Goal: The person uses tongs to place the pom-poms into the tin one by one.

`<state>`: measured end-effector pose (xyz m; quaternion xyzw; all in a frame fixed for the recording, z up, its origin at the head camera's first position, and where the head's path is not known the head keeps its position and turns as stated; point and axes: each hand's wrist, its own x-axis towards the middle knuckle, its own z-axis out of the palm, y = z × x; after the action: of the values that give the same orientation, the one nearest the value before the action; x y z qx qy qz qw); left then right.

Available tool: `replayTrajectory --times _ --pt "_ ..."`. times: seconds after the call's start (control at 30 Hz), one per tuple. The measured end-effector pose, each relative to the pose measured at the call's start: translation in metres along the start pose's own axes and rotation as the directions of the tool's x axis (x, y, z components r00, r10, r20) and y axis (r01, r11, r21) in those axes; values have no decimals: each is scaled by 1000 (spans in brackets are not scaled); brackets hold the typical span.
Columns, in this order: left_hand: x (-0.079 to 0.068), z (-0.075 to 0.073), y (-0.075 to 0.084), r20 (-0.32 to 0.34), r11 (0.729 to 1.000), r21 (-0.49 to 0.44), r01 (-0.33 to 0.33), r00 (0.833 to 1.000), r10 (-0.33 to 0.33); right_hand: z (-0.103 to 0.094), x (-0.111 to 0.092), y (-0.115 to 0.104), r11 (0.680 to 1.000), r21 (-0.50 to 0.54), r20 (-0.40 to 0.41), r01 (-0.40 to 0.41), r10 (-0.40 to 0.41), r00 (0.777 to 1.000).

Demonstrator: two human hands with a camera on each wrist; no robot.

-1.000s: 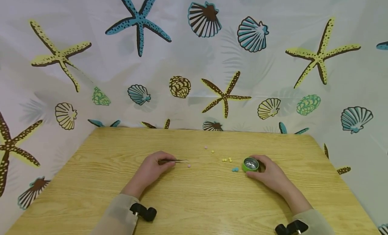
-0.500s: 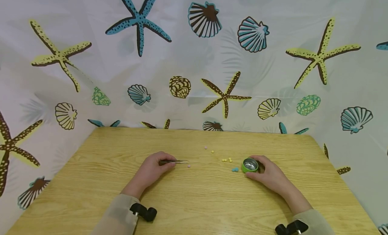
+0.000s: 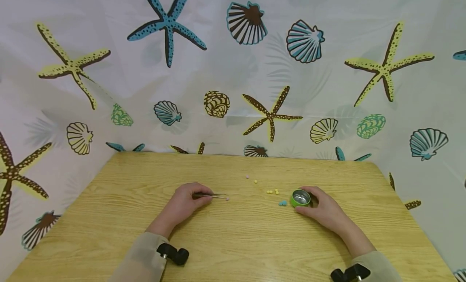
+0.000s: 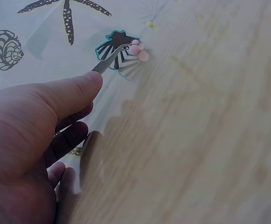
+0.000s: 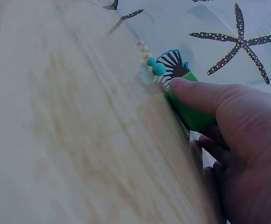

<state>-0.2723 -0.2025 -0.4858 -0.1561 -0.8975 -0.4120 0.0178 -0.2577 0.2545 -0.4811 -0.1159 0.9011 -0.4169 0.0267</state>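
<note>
My left hand point(image 3: 185, 203) pinches slim metal tweezers point(image 3: 217, 196) between thumb and fingers, low over the table. Their bent tips are at a small pink bead point(image 3: 227, 199); whether they grip it I cannot tell. In the left wrist view, the tweezers point(image 4: 108, 62) meet the pink bead point(image 4: 134, 48) at the far end. My right hand point(image 3: 324, 207) holds a small round green tin point(image 3: 294, 202) with a shiny metal inside, standing on the table. The right wrist view shows the thumb along the green wall point(image 5: 193, 109). Two blue beads point(image 3: 282, 203) lie just left of the tin.
Several yellow beads point(image 3: 270, 191) lie behind the blue ones. A single yellow bead point(image 3: 255, 181) and another pink bead point(image 3: 247, 177) sit farther back on the wooden table point(image 3: 233, 241). A curtain point(image 3: 233, 67) printed with shells and starfish hangs along the table's back and sides.
The tweezers' tips have come down slightly and to the right, onto the pink bead. My right hand and the green tin have stayed in place.
</note>
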Motion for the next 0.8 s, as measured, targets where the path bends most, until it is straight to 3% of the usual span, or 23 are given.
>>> replayTrajectory --times 0.8 --pt "0 1 1 -13 999 35 6 1000 -6 -1 0 0 1000 5 4 -6 6 1000"
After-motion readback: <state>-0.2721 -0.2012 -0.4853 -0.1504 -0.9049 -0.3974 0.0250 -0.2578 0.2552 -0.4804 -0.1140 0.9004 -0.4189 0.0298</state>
